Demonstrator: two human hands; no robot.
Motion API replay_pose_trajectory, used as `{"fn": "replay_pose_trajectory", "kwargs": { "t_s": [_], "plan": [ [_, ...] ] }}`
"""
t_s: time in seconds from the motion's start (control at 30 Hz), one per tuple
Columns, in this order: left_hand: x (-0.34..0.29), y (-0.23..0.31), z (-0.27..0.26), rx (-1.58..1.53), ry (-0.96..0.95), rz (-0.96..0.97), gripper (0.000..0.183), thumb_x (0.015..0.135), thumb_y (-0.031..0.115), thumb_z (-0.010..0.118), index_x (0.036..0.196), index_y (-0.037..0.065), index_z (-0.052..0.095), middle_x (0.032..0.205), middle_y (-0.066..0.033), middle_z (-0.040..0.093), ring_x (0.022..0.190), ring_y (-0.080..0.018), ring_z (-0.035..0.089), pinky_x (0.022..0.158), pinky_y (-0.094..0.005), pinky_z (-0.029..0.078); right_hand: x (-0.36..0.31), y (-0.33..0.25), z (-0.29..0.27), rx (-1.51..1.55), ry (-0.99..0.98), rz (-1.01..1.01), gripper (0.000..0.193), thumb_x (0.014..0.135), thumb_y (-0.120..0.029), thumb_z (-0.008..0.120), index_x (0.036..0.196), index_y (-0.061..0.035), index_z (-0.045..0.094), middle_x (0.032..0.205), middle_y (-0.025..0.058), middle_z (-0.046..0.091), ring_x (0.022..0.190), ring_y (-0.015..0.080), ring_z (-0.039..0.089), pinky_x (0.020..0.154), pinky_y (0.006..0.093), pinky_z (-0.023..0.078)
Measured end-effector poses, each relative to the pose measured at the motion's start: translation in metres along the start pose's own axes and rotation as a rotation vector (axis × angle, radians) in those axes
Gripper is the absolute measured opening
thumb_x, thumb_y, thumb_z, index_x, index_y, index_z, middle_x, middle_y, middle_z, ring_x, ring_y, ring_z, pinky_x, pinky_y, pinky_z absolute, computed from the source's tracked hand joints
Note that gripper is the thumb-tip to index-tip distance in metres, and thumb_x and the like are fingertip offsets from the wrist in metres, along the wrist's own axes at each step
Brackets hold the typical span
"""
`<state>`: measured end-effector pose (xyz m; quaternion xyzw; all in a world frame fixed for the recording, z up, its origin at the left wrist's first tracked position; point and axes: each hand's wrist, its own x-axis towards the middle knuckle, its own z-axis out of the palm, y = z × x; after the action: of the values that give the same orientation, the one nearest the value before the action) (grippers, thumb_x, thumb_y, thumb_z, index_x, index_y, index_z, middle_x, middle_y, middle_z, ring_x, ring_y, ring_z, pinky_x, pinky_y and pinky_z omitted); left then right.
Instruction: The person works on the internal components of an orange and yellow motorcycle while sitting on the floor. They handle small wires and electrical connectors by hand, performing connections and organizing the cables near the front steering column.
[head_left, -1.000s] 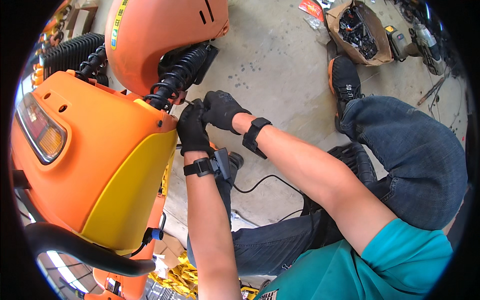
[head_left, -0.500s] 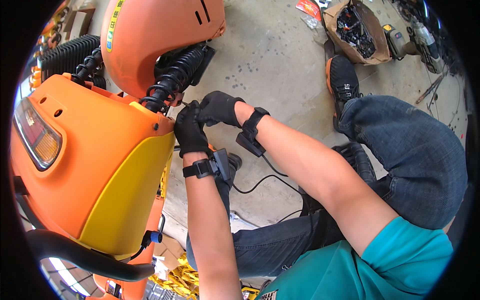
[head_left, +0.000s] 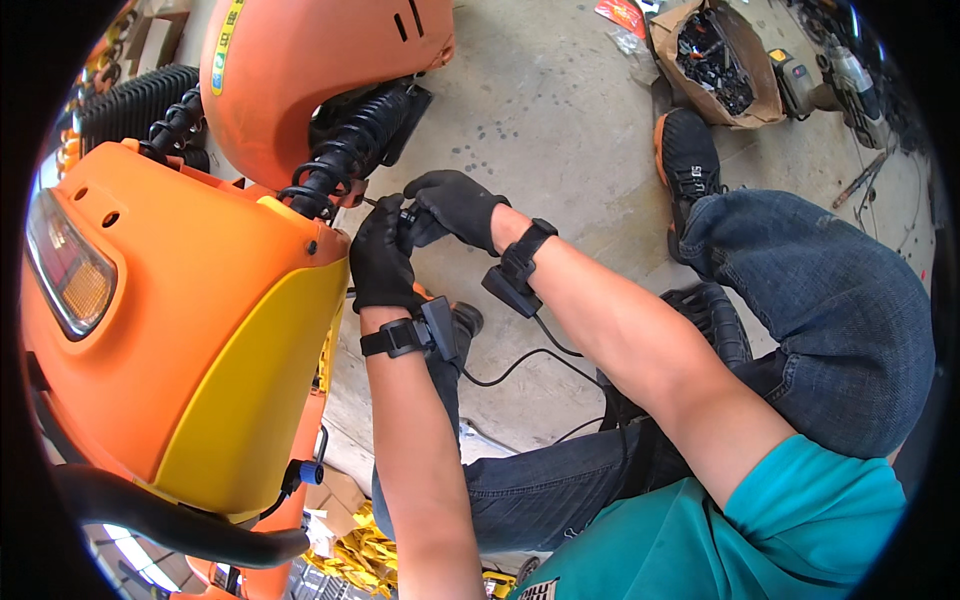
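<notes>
At the far left of the frame sits the rear body of an orange scooter [head_left: 190, 300], its panel curving down into a yellow side panel [head_left: 255, 390]. A tail light [head_left: 65, 275] is set into the left edge of that body, and a black grab bar [head_left: 170, 520] bends along the lower left. Above it, in the upper left, an orange mudguard [head_left: 310, 70] arches over a black ribbed shock absorber [head_left: 350, 150], which runs down at a slant from the upper middle to the top edge of the orange body.

Just right of the shock absorber's lower end, near the middle of the frame, the left hand [head_left: 382, 258] in a black glove is curled shut around a small dark tool [head_left: 405, 215]; only a little of the tool shows between the fingers. Its thin metal tip points left, toward the foot of the shock absorber. A black wrist strap [head_left: 410, 335] with a small box sits below the glove. The right hand [head_left: 455, 205], also gloved in black, lies just beside and above it, its fingers bent narrow and touching the same tool from the right. A cable [head_left: 520, 360] loops down from the right wrist.

Further right are blue jeans [head_left: 820, 300] over a bent knee, a black shoe [head_left: 690, 160] on the concrete floor [head_left: 560, 110], and in the upper right a brown paper bag [head_left: 715, 60] of dark parts.
</notes>
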<state>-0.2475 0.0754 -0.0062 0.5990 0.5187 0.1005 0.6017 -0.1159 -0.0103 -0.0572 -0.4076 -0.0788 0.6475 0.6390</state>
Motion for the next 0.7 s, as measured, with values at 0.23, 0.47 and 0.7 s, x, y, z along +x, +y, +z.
{"fn": "replay_pose_trajectory", "kwargs": {
  "t_s": [0.23,0.47,0.7],
  "plan": [
    [0.0,0.006,-0.001,-0.052,-0.076,-0.023,0.035,0.094,-0.005,0.054,0.128,0.002,0.059,0.118,-0.0083,0.06,0.105,-0.0177,0.062,0.09,-0.0277,0.053,-0.004,-0.015,-0.004,0.047,0.103,0.15,0.032,0.095,-0.016,0.058,0.12,0.0035,0.06,0.097,0.0132,0.068,0.074,0.0175,0.068,0.069,0.0305,0.059],
    [0.002,0.008,0.002,-0.391,0.002,-0.221,0.032,0.1,0.02,0.058,0.123,-0.002,0.06,0.107,-0.009,0.065,0.101,-0.0203,0.065,0.09,-0.0333,0.056,-0.009,-0.004,-0.011,0.193,0.199,0.083,0.027,0.096,-0.013,0.057,0.118,0.003,0.061,0.098,0.0118,0.068,0.082,0.015,0.067,0.076,0.0294,0.058],
    [0.002,0.007,0.003,-0.426,0.023,-0.234,0.029,0.098,0.023,0.061,0.115,-0.001,0.064,0.108,-0.0105,0.067,0.102,-0.0207,0.066,0.087,-0.0342,0.058,-0.016,-0.002,-0.011,-0.117,0.251,-0.084,0.025,0.094,-0.009,0.06,0.115,0.0043,0.059,0.098,0.0131,0.069,0.083,0.0153,0.067,0.076,0.0284,0.056]
  ]
}}
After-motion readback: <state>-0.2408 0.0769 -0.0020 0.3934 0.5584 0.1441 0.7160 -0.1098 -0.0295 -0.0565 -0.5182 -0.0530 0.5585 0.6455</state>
